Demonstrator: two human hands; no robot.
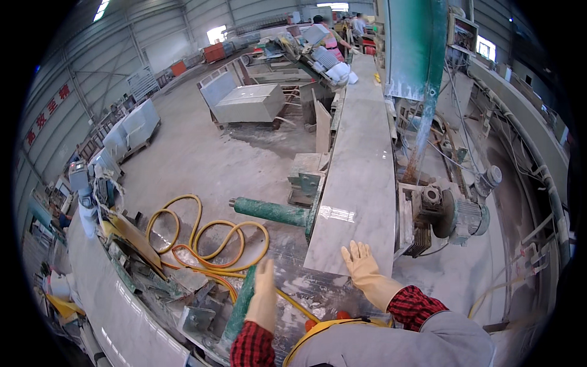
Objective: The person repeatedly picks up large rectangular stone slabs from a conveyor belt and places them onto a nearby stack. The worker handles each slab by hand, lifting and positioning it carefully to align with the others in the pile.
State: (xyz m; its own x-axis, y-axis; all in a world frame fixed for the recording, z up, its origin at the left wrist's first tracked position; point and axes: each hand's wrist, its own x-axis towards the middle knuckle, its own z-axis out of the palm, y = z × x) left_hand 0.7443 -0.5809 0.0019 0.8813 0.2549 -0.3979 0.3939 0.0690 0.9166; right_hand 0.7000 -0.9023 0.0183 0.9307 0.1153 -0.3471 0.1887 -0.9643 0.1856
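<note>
A long grey-white marble slab (361,159) lies flat on a machine bed and runs away from me toward the back of the hall. My right hand (362,264), in a pale yellow rubber glove, is spread open with its fingers resting on the slab's near edge. My left hand (264,293), gloved the same way, hovers edge-on to the left of the slab above a green beam (241,309); it holds nothing. Both sleeves are red and black plaid under a grey apron.
A green roller arm (269,211) sticks out left of the slab. Yellow and orange hoses (202,241) coil on the wet floor. A grey motor (465,215) sits right of the slab under a green column (416,49). Stone blocks (247,103) stand behind; people work far back.
</note>
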